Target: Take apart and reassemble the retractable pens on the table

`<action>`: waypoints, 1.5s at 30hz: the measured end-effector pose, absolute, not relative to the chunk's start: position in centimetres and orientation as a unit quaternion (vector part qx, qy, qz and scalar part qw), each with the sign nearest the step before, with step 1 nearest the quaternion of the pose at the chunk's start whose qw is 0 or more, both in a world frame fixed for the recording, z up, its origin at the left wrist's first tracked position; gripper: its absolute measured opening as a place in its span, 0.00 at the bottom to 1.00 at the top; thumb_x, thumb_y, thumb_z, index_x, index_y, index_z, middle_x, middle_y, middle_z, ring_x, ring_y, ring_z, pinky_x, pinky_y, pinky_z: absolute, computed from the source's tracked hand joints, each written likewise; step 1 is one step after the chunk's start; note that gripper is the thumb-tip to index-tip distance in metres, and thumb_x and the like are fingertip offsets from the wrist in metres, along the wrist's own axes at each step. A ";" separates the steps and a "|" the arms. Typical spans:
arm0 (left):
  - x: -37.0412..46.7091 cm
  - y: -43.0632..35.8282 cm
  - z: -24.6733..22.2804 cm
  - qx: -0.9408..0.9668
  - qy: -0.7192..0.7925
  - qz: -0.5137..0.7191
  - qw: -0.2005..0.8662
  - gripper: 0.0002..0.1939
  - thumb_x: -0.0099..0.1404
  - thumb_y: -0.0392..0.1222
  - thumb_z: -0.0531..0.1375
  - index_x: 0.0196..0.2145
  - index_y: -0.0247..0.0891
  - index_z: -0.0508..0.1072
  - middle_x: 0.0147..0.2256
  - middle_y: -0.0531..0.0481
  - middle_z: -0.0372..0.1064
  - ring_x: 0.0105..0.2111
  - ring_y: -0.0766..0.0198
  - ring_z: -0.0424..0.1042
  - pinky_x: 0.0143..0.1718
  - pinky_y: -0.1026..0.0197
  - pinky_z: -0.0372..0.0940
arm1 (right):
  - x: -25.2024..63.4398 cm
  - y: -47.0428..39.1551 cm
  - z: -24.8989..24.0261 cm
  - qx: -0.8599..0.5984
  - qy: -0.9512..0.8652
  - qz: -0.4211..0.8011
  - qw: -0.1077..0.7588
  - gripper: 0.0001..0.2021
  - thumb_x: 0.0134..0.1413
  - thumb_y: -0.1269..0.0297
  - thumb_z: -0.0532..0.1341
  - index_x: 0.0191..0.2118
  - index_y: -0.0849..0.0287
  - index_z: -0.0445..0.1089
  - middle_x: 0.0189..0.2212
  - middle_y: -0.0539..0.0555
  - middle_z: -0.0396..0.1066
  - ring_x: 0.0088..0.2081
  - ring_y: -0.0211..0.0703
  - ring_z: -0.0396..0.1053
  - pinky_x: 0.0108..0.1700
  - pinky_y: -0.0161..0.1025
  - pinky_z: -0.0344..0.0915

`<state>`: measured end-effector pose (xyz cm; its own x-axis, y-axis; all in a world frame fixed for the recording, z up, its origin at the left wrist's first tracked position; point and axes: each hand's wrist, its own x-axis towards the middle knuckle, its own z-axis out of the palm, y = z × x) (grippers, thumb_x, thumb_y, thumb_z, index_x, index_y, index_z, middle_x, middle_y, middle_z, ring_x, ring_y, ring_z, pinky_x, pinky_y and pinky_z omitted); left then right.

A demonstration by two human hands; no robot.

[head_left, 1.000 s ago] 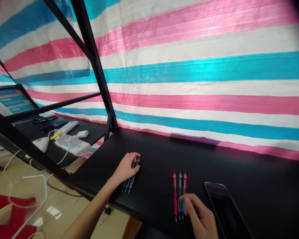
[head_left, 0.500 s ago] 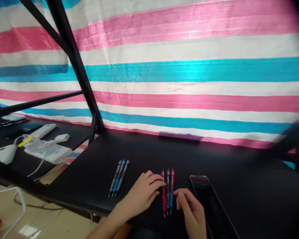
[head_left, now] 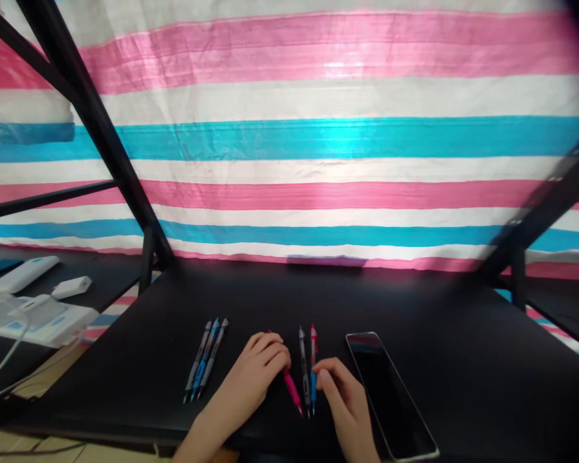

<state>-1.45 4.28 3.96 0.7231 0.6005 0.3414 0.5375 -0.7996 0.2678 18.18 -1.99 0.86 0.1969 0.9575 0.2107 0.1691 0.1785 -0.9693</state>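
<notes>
Curling closed over the pink pen's (head_left: 293, 391) upper part on the table (head_left: 415, 308), the left hand (head_left: 260, 368) holds it, tip showing; the right hand's (head_left: 343, 400) bent fingers reach the blue pen (head_left: 313, 384), their hold unclear.

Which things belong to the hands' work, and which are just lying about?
Likely in the work:
pink pen, at the left hand
grey pen and red-blue pen, near the right hand
three left pens

Just lying about:
phone
white devices, far left
</notes>
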 end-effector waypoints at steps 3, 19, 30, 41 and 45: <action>-1.8 4.0 4.1 0.910 0.322 0.252 0.061 0.20 0.64 0.21 0.51 0.44 0.41 0.72 0.41 0.47 0.76 0.48 0.53 0.69 0.61 0.44 0.54 | 17.9 -2.0 0.9 -0.531 -0.575 0.335 0.524 0.17 0.68 0.54 0.55 0.33 0.58 0.74 0.27 0.51 0.70 0.29 0.42 0.68 0.32 0.33 0.62; 2.2 1.1 0.6 0.355 0.432 0.561 0.610 0.23 0.57 0.51 0.72 0.46 0.35 0.77 0.43 0.36 0.80 0.48 0.45 0.78 0.54 0.46 0.69 | 18.1 -1.6 -0.5 -0.527 -0.584 0.347 0.511 0.21 0.70 0.55 0.54 0.26 0.58 0.70 0.21 0.49 0.66 0.24 0.39 0.66 0.28 0.32 0.59; 2.5 0.7 0.5 0.270 0.469 0.595 0.595 0.21 0.46 0.51 0.77 0.31 0.34 0.80 0.29 0.44 0.81 0.36 0.54 0.82 0.38 0.62 0.75 | 18.0 -1.6 -0.9 -0.525 -0.586 0.289 0.545 0.07 0.57 0.68 0.64 0.34 0.55 0.82 0.25 0.51 0.77 0.26 0.42 0.73 0.30 0.32 0.67; 2.5 0.7 1.4 0.221 0.443 0.616 0.613 0.24 0.41 0.48 0.80 0.31 0.35 0.77 0.29 0.43 0.82 0.33 0.58 0.82 0.37 0.65 0.74 | 18.1 -1.8 -0.1 -0.539 -0.562 0.355 0.517 0.19 0.65 0.55 0.58 0.25 0.59 0.71 0.20 0.51 0.69 0.23 0.39 0.67 0.26 0.33 0.60; 2.4 0.7 1.4 0.222 0.434 0.620 0.614 0.22 0.43 0.47 0.79 0.31 0.35 0.76 0.31 0.43 0.82 0.34 0.58 0.82 0.37 0.64 0.74 | 18.3 -1.8 -0.2 -0.530 -0.551 0.362 0.534 0.14 0.64 0.55 0.59 0.33 0.59 0.74 0.24 0.51 0.71 0.24 0.40 0.67 0.26 0.33 0.60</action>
<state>2.45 0.69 1.36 -0.1470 0.9550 -0.2578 -0.5693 0.1314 0.8115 18.29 -1.75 -0.21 0.1311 0.9699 0.2054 0.1977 0.1774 -0.9641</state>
